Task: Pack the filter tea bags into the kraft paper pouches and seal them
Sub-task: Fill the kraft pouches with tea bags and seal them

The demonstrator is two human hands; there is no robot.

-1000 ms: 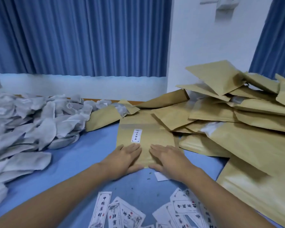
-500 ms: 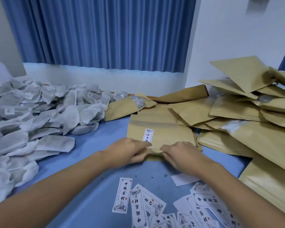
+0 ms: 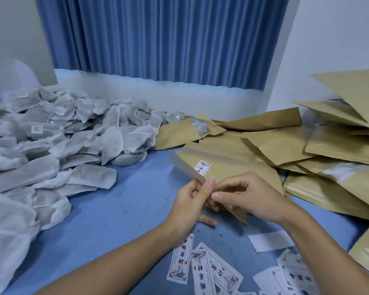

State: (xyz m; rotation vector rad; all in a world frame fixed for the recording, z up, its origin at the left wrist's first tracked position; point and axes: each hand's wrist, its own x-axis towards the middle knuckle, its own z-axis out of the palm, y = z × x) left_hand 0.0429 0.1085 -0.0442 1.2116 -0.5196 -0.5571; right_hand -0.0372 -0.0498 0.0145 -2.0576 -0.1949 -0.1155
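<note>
Kraft paper pouch (image 3: 228,167), labelled and lifted at its near edge off the blue table (image 3: 115,209), looks light, thin and easily creased. Left hand (image 3: 192,201) and right hand (image 3: 245,196) pinch that mouth edge, probably the best hold. Filter tea bags (image 3: 62,145) lie heaped left.

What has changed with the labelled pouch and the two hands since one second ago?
The labelled kraft pouch, earlier pressed flat on the blue table under both palms, is now lifted at its near edge. The left hand and right hand pinch that edge with their fingers. The tea bag pile, the other pouches and the loose labels stayed put.
</note>
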